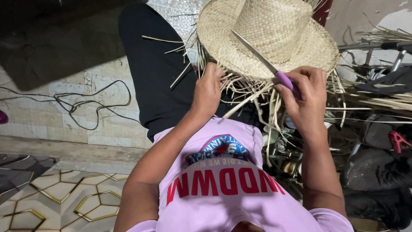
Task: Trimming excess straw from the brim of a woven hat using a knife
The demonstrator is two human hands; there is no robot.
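Both hands are raised at the near edge of a woven straw hat (pixel 274 30), which rests on the lap beyond them, toward twelve o'clock. A knife (pixel 262 58) is gripped in the right hand (pixel 307 96), the fingers being closed round its purple handle (pixel 286 81). Its long axis runs from the handle at about four o'clock up to the tip at about ten o'clock, and the blade is laid flat across the hat's brim, pointed toward the base of the crown. The left hand (pixel 208 90) is set at nine o'clock from the right, apart from it, with its fingertips pressed onto the brim's ragged edge; whether a strand is pinched there cannot be told. Loose straw ends (pixel 251 96) are left hanging from the brim between the two hands, trailing toward six o'clock. The blade's tip lies nearer the left hand's side. A dark cable (pixel 92 103) is seen on the tiled floor (pixel 64 202) at nine o'clock, well apart.
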